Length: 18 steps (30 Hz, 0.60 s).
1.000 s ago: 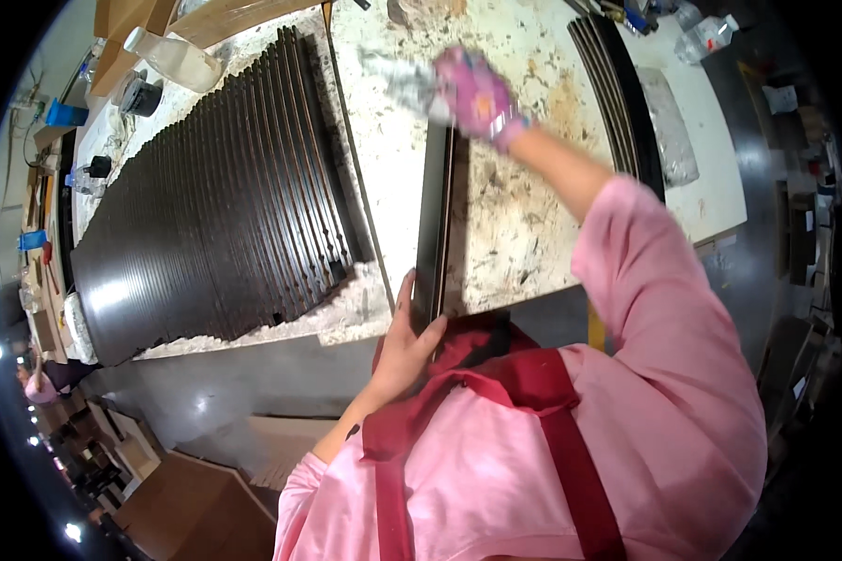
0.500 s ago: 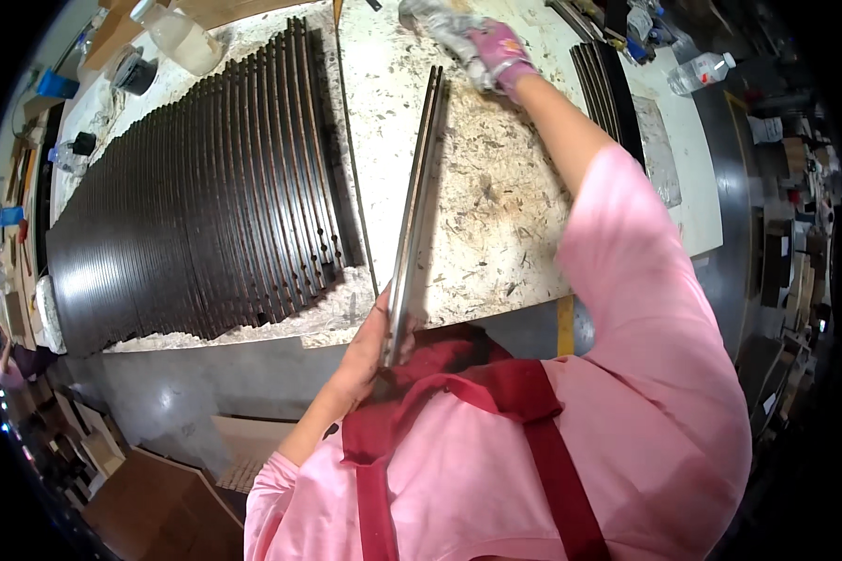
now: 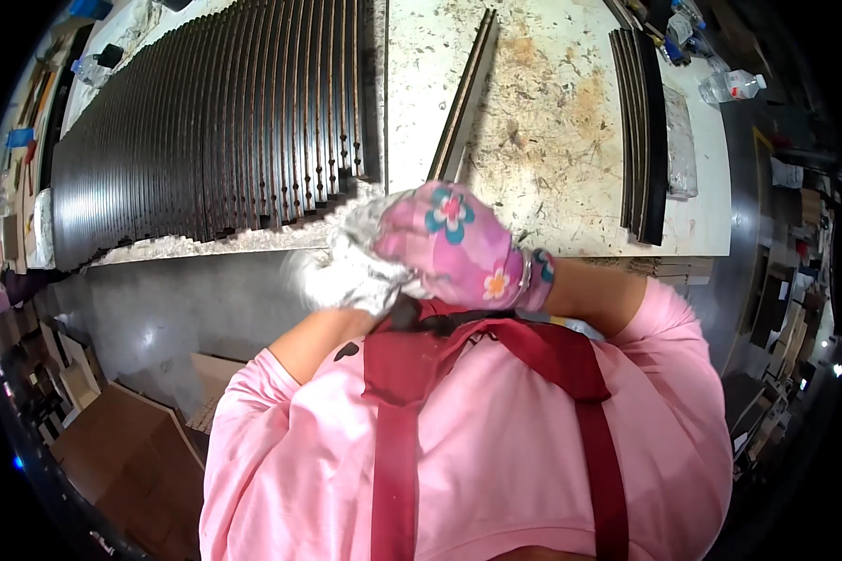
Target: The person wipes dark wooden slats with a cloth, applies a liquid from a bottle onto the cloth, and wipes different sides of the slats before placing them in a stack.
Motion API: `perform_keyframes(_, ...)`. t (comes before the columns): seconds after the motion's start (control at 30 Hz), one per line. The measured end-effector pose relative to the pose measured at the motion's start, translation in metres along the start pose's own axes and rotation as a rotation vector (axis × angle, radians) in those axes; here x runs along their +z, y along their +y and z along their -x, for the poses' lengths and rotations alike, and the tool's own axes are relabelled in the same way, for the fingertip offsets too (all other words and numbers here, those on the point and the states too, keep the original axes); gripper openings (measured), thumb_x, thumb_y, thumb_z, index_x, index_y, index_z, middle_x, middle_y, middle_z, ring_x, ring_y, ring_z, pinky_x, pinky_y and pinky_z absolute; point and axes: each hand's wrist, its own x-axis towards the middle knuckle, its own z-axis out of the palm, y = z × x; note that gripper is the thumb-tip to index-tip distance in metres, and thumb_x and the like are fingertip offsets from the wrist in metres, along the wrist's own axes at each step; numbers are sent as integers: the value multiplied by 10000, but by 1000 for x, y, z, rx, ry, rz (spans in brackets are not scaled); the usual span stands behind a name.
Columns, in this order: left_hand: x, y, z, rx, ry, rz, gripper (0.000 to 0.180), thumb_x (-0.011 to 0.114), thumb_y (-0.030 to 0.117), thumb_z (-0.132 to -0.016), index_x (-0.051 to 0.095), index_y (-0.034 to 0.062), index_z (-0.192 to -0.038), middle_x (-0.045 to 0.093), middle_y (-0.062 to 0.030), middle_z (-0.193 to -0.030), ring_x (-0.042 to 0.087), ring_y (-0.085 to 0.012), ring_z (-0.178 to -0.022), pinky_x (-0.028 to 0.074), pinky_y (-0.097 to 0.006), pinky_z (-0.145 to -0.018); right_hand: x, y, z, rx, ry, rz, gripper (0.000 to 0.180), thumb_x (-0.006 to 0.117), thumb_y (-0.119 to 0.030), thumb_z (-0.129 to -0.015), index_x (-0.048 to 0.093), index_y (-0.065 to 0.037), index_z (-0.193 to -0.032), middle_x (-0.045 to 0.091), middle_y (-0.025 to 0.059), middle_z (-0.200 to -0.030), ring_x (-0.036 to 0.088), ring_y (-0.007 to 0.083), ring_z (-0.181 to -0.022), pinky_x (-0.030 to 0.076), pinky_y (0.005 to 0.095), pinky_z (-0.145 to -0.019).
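Note:
In a pink flowered glove, my right hand (image 3: pixel 454 243) is closed on a crumpled white cloth (image 3: pixel 351 266), wrapped around the near part of a long dark strip (image 3: pixel 466 98). The strip points away from me over the worktable, its far end showing narrow edges and a groove. Of my left hand (image 3: pixel 346 321) only the wrist side shows; the cloth and glove hide its fingers at the strip's near end. To the left lies a wide row of similar dark strips (image 3: pixel 215 131), set side by side.
The white, stained worktable (image 3: pixel 543 140) ends just beyond my hands. Several dark strips (image 3: pixel 638 131) lie at its right, beside a flat clear packet (image 3: pixel 680 140) and a plastic bottle (image 3: pixel 732 86). Brown boards (image 3: pixel 126 458) stand on the floor at lower left.
My right hand has come back from the table's far side with the cloth, onto the strip's near part. The cloth now covers my left hand's fingers. My view has shifted nearer the table's edge.

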Motion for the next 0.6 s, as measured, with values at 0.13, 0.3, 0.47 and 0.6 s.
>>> perform_keyframes(0.13, 14, 10, 2, -100, -12, 67, 283, 433, 195, -917, 501, 23, -1130, 598, -96, -804, 597, -190, -631, 523, -274, -631, -2, -12, 4, -152, 190, 54, 226, 641, -203, -759, 628, -177, -983, 600, 47, -870, 567, 196, -884, 490, 312, -743)
perform_keyframes(0.3, -19, 4, -42, -211, -445, -25, 211, 349, 217, -950, 459, 49, -887, 477, -75, -749, 451, -179, -541, 405, -284, -495, -1, 12, 11, 242, 186, 212, 275, 626, -176, -748, 630, -107, -1014, 571, 94, -938, 554, 252, -895, 481, 359, -755)
perform_keyframes(0.47, -70, -3, -49, 236, -672, -230, 321, 431, 252, -949, 497, 15, -1156, 564, -102, -1067, 581, -188, -929, 517, -282, -768, -7, -80, 23, 163, 192, -212, 222, 555, -165, -819, 607, -41, -996, 564, 86, -933, 540, 273, -925, 469, 389, -830)
perform_keyframes(0.6, -52, 6, -58, 269, -479, -662, 311, 556, 268, -906, 520, 55, -1129, 603, -87, -991, 615, -187, -859, 535, -319, -748, -49, -23, 45, 797, 306, -927, 232, 463, -157, -886, 631, -9, -945, 642, 105, -945, 630, 199, -684, 525, 265, -633)
